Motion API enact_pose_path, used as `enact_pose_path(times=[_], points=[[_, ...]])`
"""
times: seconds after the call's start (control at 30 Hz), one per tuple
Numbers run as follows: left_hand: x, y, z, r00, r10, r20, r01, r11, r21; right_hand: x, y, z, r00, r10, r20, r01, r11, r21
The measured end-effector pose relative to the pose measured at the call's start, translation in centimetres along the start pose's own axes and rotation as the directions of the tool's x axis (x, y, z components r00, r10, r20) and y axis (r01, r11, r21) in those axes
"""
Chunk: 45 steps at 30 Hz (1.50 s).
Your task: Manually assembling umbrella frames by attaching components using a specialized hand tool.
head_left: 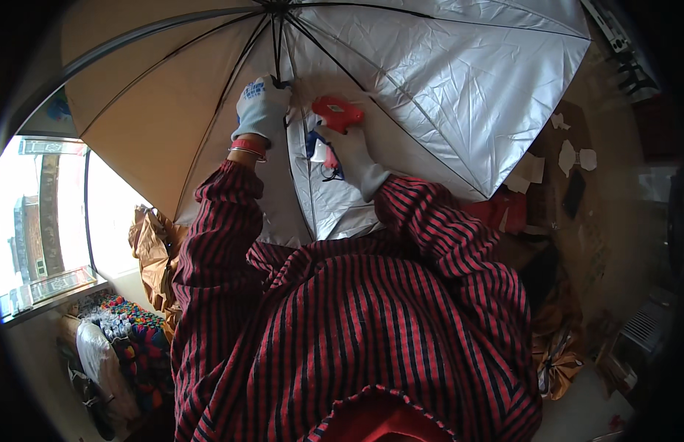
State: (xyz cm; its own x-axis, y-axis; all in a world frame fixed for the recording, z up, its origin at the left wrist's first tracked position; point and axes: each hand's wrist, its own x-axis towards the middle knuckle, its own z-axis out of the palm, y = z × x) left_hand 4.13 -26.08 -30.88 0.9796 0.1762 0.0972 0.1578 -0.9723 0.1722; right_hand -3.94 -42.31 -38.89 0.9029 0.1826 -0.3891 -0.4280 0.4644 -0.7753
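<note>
An open umbrella (423,66) with a silvery lining, tan-looking on the left, spreads in front of me, its dark ribs meeting at a hub (278,7) at the top. My left hand (261,110), in a white glove with blue print, is closed at a thin dark rib (277,51) below the hub. To its right, my gloved right hand (351,153) grips a red handheld tool (337,112) with blue and white parts and a dark cord. The tool is over the lining; whether it touches the cloth is unclear. A red band circles my left wrist.
At the left is a bright window (47,221) with a sill. Below it lie a clear plastic bag (102,361) and multicoloured bundles (139,331). Crumpled brown wrapping (156,250) stands beside the umbrella's edge. Paper scraps (576,156) and a dark flat object (574,193) lie on a brown surface at right.
</note>
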Motion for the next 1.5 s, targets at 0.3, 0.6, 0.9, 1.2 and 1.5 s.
enact_pose_path(times=[0.3,0.6,0.9,1.2,1.5], points=[[0.2,0.9,-1.6,0.929,-0.077,0.363,0.223,0.897,-0.382,-2.0,0.9,1.9,0.995,-0.095,0.008,0.095,0.993,0.070],[0.6,1.0,-1.6,0.900,0.001,0.435,0.221,0.860,-0.459,-1.8,1.5,2.0,0.998,-0.062,0.001,0.062,0.998,-0.008],[2.0,0.8,-1.5,0.853,-0.006,0.523,0.237,0.895,-0.377,-3.4,-0.3,2.4,1.000,0.021,-0.004,-0.021,1.000,-0.002],[2.0,0.5,-1.7,0.852,0.032,0.523,0.242,0.861,-0.447,-2.8,-0.8,1.4,0.996,0.072,0.052,-0.073,0.997,0.016],[2.4,0.0,-1.9,0.818,0.146,0.556,0.250,0.780,-0.573,-1.0,0.3,-1.0,0.964,0.158,0.214,-0.194,0.968,0.161]])
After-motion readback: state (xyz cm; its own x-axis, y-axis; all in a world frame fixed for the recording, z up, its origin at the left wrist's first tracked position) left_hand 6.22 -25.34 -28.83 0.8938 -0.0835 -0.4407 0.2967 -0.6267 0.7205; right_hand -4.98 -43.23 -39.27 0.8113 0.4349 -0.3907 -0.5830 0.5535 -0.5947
